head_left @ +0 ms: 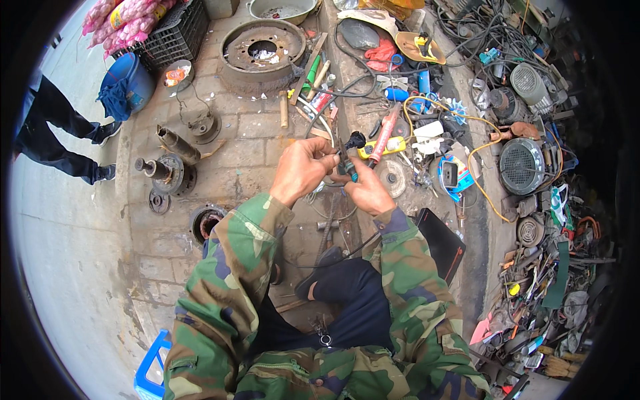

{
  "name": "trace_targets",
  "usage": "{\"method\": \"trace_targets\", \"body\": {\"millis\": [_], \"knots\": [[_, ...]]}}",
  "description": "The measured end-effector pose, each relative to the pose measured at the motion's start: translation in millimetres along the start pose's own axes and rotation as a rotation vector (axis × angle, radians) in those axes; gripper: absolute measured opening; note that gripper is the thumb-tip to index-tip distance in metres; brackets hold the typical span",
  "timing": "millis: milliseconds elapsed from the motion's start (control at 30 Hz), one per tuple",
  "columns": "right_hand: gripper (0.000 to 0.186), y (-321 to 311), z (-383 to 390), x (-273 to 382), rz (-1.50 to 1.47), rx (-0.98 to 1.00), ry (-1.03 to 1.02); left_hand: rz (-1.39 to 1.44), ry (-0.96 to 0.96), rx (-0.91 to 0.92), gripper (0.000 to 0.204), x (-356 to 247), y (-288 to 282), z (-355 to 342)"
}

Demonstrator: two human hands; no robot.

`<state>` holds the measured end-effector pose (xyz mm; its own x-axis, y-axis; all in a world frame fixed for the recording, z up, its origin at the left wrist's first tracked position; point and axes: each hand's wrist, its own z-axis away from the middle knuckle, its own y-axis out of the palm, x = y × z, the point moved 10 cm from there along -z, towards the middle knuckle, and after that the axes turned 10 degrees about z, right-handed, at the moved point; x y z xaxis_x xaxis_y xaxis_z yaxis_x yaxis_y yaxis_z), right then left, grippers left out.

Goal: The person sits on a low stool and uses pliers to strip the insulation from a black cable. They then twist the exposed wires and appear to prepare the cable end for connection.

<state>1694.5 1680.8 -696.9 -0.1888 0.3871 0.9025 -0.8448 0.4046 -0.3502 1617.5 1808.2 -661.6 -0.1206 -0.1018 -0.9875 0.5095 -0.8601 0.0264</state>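
Note:
My left hand [298, 170] is closed in a pinch, fingertips meeting those of the other hand. What it pinches is too small to make out. My right hand [371, 191] has thumb and fingers closed round a small dark teal piece [351, 168], whose kind does not show. Just beyond the fingertips are a black knobbed part [355, 141] and a yellow tool [381, 147]. A red-and-white tube [385, 133] lies across the yellow tool. A pale cable [327, 124] runs down to my left fingers. Below my hands, a dark cord [340, 259] curves past my knee.
A rusty wheel rim [262, 79], a flanged metal shaft [159, 170] and a metal ring [208, 220] stand on the paving. Tools and parts crowd the right, with a round grille [522, 165]. A blue bucket [137, 83] and another person's legs [57, 133] are left.

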Motion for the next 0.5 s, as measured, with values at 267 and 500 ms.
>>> {"method": "trace_targets", "body": {"millis": [267,500], "knots": [[0.075,16.2,2.7,-2.0,-0.359,0.235,0.086,0.016,-0.007,0.058,0.010,-3.5,0.6,-0.7],[0.060,7.5,2.9,2.7,-0.249,0.123,0.062,-0.080,0.012,0.049,0.015,-1.0,-0.6,-0.8]]}}
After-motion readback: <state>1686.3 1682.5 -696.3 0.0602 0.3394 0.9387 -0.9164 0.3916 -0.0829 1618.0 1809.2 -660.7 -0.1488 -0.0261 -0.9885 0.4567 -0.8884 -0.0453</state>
